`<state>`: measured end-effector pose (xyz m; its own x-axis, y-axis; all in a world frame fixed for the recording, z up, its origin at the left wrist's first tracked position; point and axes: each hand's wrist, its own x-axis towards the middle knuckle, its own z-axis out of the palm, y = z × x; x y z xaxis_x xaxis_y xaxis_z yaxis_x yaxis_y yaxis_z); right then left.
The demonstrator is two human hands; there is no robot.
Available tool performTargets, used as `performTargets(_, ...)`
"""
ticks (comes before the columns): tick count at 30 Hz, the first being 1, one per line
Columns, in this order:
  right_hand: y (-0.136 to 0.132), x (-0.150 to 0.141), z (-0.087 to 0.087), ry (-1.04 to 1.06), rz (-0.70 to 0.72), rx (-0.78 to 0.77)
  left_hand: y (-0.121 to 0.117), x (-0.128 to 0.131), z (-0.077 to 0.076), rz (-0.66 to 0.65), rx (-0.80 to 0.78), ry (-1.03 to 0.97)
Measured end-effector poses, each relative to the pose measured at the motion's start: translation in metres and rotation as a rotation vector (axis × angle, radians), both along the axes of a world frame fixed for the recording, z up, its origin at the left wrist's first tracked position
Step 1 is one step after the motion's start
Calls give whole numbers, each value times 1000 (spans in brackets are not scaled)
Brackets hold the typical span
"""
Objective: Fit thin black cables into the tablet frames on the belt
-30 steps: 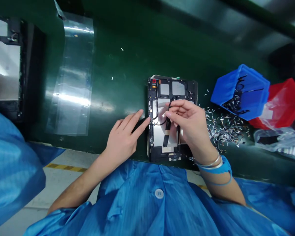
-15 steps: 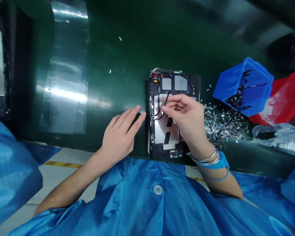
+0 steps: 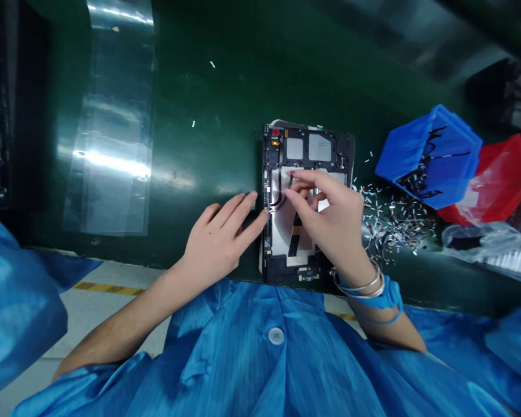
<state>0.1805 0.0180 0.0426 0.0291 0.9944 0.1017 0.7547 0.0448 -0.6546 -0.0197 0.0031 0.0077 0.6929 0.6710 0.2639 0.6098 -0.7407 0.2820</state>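
Note:
An opened tablet point(image 3: 308, 147) lies on the green bench, showing a black frame, silver panels and a dark ribbon strip point(image 3: 294, 243). A thin black cable point(image 3: 276, 202) curves along its left side. My right hand point(image 3: 330, 217) is over the tablet's upper middle, with thumb and forefinger pinched on the cable's upper part. The fingers hide part of the cable and the silver panel. My left hand point(image 3: 219, 237) rests flat beside the tablet, its fingers apart, and the fingertips touch the left edge of the frame.
To the right lie a tipped blue plastic bin point(image 3: 429, 156), a red bin point(image 3: 499, 179), a scatter of small wire bits point(image 3: 393, 226) and a clear plastic bag point(image 3: 477, 238). A clear film sheet point(image 3: 108, 133) lies on the left of the bench.
My left hand has moved right, its fingertips now reaching the tablet's edge. The right hand's fingers have curled lower over the cable. The whole view has shifted slightly.

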Motion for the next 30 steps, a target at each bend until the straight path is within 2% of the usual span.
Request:
performTargets(3, -7, 6, 6, -204, 11, 112, -1, 3, 1, 17, -10, 11)
performTargets(5, -12, 11, 8, -234, 27, 158, -1, 4, 0, 22, -1, 6)
performTargets(9, -22, 22, 3, -225, 200, 212, -2, 3, -3, 3, 27, -11)
performTargets(13, -26, 30, -7, -362, 375, 245, -1, 3, -4, -10, 76, 14)
performTargets(16, -24, 34, -12, -465, 443, 229, 0, 4, -3, -3, 102, 19)
performTargets(23, -15, 38, -13, -618, 447, 257, 1, 6, -2, -6, 93, 23)
performTargets(27, -2, 34, -16, -709, 404, 220, 1, 7, -4, 3, 47, 24)
performTargets(30, 9, 29, -15, -688, 363, 178, 2, 6, -5, -6, 56, 34)
